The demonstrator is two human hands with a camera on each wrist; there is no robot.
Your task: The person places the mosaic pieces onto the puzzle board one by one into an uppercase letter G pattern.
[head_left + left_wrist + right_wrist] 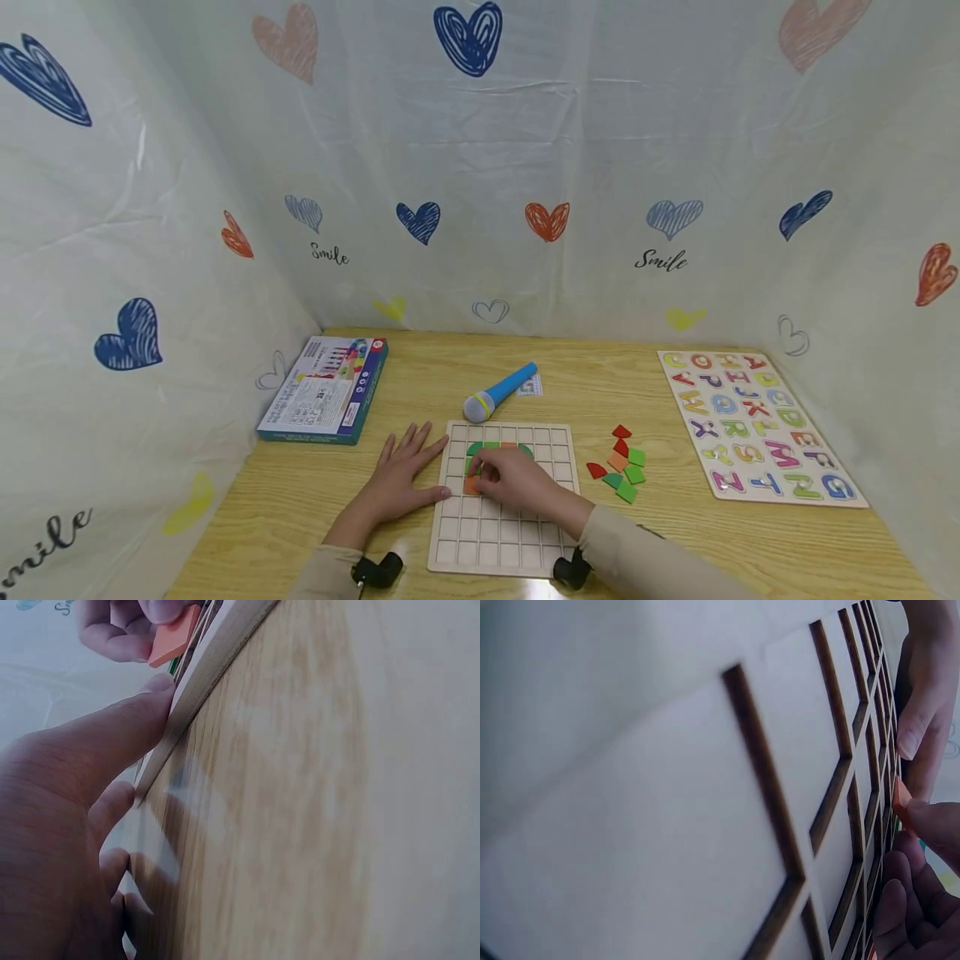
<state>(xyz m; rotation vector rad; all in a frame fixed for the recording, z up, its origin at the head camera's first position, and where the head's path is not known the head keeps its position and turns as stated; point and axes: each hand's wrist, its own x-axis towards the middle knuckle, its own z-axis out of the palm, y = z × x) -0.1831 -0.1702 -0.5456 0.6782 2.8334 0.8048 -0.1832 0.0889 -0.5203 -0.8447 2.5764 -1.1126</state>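
Above the left part of a wooden grid board (508, 553), my right hand (517, 481) pinches an orange square tile (175, 636) between thumb and fingers. The tile is tilted in the left wrist view, close over the grid. My left hand (401, 479) lies with spread fingers on the table at the board's left side, its thumb (127, 724) against the board's edge. Behind the right hand, a green piece (475, 448) and other green and orange tiles sit in upper cells of the board, partly hidden by that hand.
Several loose red, orange and green tiles (628, 492) lie right of the board. A blue toy microphone (510, 385) rests behind it, over a small printed card (534, 386). A flat box (322, 392) lies at the back left, a letter puzzle board (757, 429) at the right.
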